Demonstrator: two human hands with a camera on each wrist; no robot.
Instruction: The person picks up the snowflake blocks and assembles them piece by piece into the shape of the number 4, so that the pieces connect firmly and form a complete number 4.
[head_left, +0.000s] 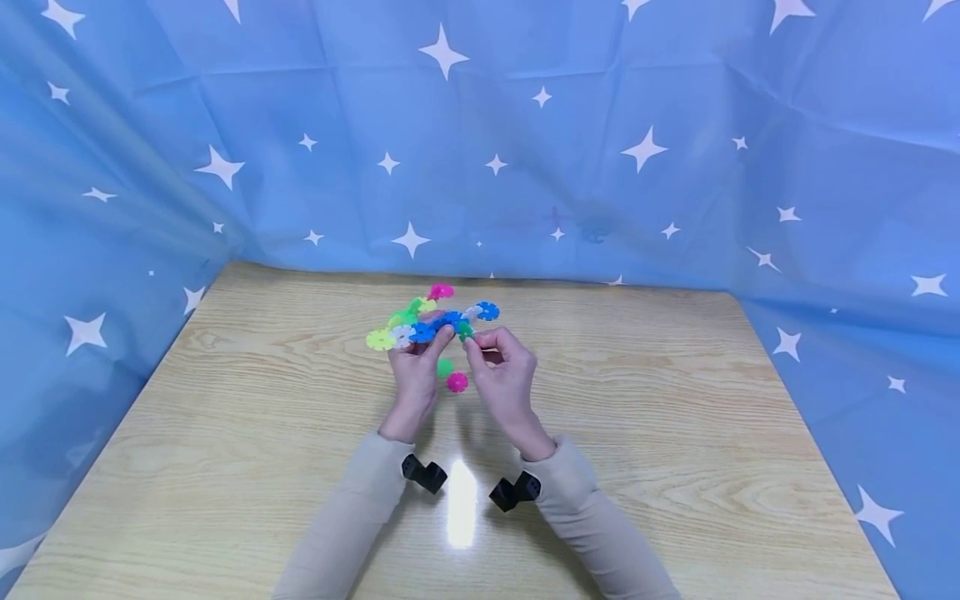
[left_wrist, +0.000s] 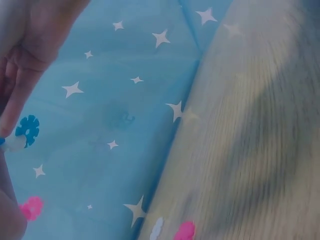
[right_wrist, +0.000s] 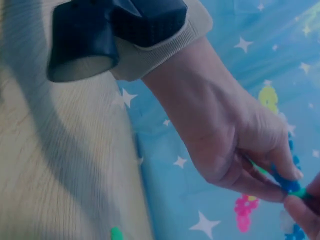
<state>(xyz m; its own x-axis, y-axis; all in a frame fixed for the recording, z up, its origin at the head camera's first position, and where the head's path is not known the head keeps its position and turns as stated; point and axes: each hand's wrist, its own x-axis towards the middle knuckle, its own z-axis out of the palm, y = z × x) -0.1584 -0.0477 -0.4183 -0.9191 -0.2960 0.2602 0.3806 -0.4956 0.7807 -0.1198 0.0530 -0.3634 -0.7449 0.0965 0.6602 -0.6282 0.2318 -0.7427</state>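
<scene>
Both hands meet over the table on a many-coloured assembly of notched plastic discs. My left hand [head_left: 415, 382] holds it from below, the thumb near a blue disc [head_left: 422, 332]. Pinched between the thumb and fingers of my right hand [head_left: 506, 377] is a small green disc [head_left: 465, 331], against the assembly's blue part. A yellow disc [head_left: 381, 339] forms the left end, beside a whitish disc [head_left: 402, 335]; another blue disc [head_left: 488, 311] ends the right side. At the back a pink disc [head_left: 441, 291] sticks out. Fingers partly hide the join in the right wrist view.
A light green disc [head_left: 445, 367] and a pink disc [head_left: 457, 382] appear below the assembly, between the hands. The wooden table [head_left: 675, 417] meets a blue star-printed curtain [head_left: 570, 142] at its back and sides. Each wrist wears a black camera [head_left: 516, 492].
</scene>
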